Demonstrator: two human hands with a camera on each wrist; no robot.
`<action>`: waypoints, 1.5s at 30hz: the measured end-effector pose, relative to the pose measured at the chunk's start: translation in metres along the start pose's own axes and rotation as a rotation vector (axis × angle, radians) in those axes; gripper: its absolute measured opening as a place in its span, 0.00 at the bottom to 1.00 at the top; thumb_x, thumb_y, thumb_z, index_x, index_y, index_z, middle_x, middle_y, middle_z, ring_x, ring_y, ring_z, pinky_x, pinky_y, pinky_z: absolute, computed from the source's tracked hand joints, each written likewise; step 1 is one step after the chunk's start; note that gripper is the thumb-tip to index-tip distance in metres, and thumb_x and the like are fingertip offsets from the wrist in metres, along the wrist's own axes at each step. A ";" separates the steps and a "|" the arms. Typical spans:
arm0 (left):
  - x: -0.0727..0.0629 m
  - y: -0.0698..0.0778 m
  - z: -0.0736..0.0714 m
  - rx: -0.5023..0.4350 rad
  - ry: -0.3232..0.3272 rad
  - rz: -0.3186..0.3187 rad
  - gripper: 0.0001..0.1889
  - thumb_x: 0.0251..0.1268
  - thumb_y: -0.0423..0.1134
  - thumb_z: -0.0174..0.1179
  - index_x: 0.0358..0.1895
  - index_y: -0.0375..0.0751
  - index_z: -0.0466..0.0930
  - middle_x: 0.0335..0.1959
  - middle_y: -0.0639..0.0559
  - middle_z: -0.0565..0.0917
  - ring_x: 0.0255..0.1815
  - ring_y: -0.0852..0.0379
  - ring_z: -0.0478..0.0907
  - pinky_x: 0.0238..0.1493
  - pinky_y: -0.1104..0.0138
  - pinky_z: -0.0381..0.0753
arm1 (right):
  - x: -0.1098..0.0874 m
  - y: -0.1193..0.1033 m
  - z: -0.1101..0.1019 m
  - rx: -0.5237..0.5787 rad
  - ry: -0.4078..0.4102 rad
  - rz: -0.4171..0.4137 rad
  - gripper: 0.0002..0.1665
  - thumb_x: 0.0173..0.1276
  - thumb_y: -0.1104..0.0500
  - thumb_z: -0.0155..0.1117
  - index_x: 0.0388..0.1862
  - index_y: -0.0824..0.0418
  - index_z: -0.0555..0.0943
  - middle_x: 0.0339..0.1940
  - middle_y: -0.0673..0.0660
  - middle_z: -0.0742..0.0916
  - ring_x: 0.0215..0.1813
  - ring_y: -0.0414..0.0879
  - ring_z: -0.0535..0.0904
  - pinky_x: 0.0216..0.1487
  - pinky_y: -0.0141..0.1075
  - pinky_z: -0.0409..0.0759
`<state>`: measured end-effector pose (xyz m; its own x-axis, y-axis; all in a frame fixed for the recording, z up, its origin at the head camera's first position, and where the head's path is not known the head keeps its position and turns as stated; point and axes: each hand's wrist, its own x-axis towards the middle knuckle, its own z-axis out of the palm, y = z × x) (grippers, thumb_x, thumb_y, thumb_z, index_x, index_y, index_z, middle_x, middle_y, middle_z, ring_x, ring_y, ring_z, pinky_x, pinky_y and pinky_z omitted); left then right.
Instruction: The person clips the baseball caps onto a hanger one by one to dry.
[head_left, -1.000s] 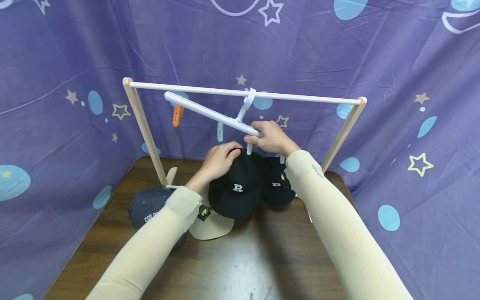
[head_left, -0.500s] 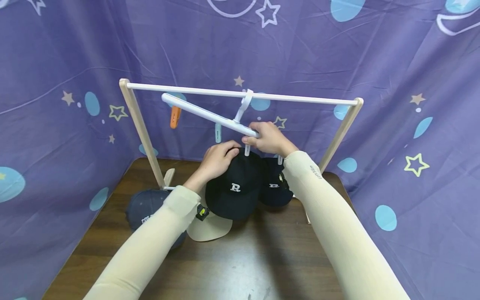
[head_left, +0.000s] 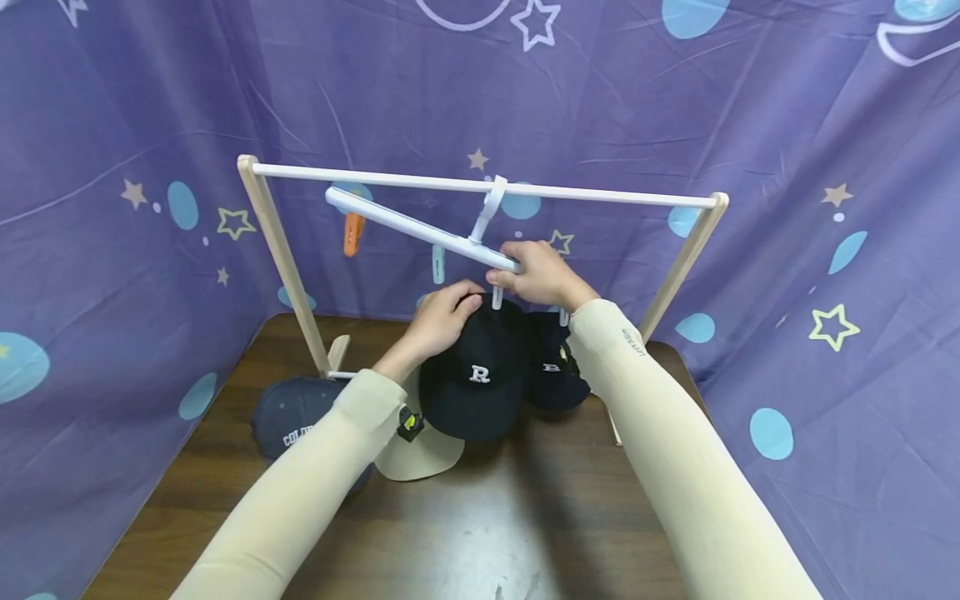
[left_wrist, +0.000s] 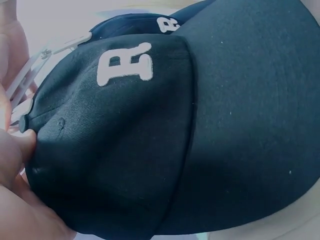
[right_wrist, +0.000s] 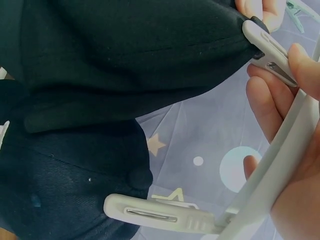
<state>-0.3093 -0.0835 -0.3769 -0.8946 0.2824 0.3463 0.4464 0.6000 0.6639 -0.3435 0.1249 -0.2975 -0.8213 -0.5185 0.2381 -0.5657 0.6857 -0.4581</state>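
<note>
The white hanger hooks over the white bar of a rack and tilts, its left end higher than its right. Just below the hanger's right end is the black cap with a white R, brim downward and crown up.

The left hand, below the middle of the hanger, pinches the crown of this cap close to its top button, thumb in front; the tips of the other fingers are hidden behind the fabric. The right hand is at the hanger's right end, the hanger lying against its palm. Its thumb and forefinger pinch the tail of a white clip whose tip is over the cap's crown at the button; whether the clip grips the cloth firmly, I cannot tell. Another finger is apart from these, partly behind the hanger.

A second clip, at the far right of the hanger, holds a navy cap by its top. An orange clip hangs from the hanger's left end, a light-blue clip under its middle. Below the hanger, on a brown table, are a beige cap and, left of that, a grey-blue cap, both partly covered by the left arm.
</note>
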 end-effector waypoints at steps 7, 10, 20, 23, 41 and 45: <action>0.001 -0.001 0.003 -0.061 -0.012 -0.012 0.13 0.86 0.43 0.54 0.59 0.44 0.84 0.58 0.46 0.88 0.60 0.45 0.83 0.63 0.50 0.76 | -0.001 -0.001 -0.002 0.007 0.006 0.013 0.12 0.76 0.52 0.71 0.38 0.59 0.82 0.28 0.54 0.87 0.31 0.49 0.80 0.37 0.40 0.76; 0.001 -0.002 0.004 -0.078 -0.014 -0.021 0.13 0.86 0.44 0.53 0.59 0.45 0.84 0.58 0.47 0.87 0.59 0.45 0.83 0.63 0.50 0.76 | -0.001 -0.001 -0.002 0.012 0.003 0.018 0.13 0.76 0.52 0.71 0.37 0.59 0.82 0.28 0.54 0.87 0.31 0.49 0.80 0.37 0.40 0.76; 0.000 -0.004 0.005 -0.124 0.010 -0.035 0.12 0.86 0.43 0.54 0.57 0.45 0.84 0.56 0.47 0.87 0.58 0.46 0.82 0.62 0.51 0.76 | 0.000 -0.003 0.001 0.035 -0.004 0.017 0.13 0.76 0.52 0.71 0.36 0.59 0.81 0.27 0.54 0.86 0.31 0.48 0.79 0.37 0.39 0.75; -0.001 -0.004 0.004 -0.137 0.012 -0.039 0.12 0.86 0.43 0.54 0.56 0.45 0.84 0.56 0.48 0.87 0.58 0.46 0.82 0.62 0.51 0.76 | -0.001 -0.003 0.001 0.039 -0.006 0.019 0.13 0.76 0.52 0.71 0.36 0.59 0.81 0.27 0.54 0.87 0.32 0.48 0.80 0.38 0.39 0.75; -0.002 -0.002 0.003 -0.191 0.027 -0.065 0.12 0.86 0.43 0.53 0.58 0.47 0.84 0.57 0.49 0.87 0.59 0.48 0.81 0.62 0.52 0.76 | 0.000 -0.001 0.002 0.030 -0.012 0.035 0.14 0.77 0.51 0.70 0.38 0.60 0.81 0.28 0.55 0.88 0.33 0.49 0.82 0.39 0.40 0.76; -0.002 -0.002 0.003 -0.197 0.017 -0.062 0.12 0.86 0.43 0.53 0.58 0.47 0.85 0.57 0.49 0.87 0.59 0.48 0.81 0.63 0.52 0.76 | -0.001 -0.002 0.002 0.039 -0.025 0.051 0.14 0.78 0.50 0.69 0.40 0.60 0.81 0.29 0.55 0.89 0.34 0.49 0.83 0.40 0.41 0.76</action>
<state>-0.3084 -0.0830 -0.3805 -0.9209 0.2355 0.3105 0.3869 0.4575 0.8006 -0.3418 0.1232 -0.2984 -0.8464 -0.4965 0.1924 -0.5197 0.6914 -0.5019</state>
